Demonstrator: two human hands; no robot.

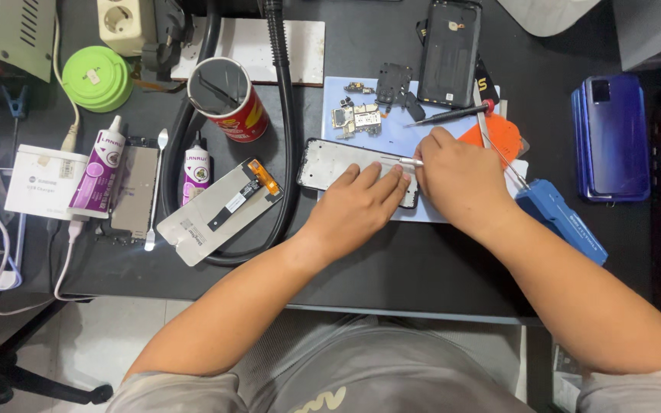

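Observation:
A black phone frame (330,162) lies flat on a pale blue mat (415,126) at the middle of the dark table. My left hand (361,203) presses down on the frame's right half with its fingers spread. My right hand (453,180) grips a thin metal tool (408,161) whose tip rests on the frame's top right edge. Small circuit boards (357,118) and a black inner cover (394,84) lie on the mat behind the frame.
A phone back cover (450,52) and a screwdriver (453,115) lie at the back. A loose display panel (219,210), two glue bottles (101,167), a red can (231,99) and a black hose (284,115) lie left. Blue phones (613,138) and a blue tool (560,218) lie right.

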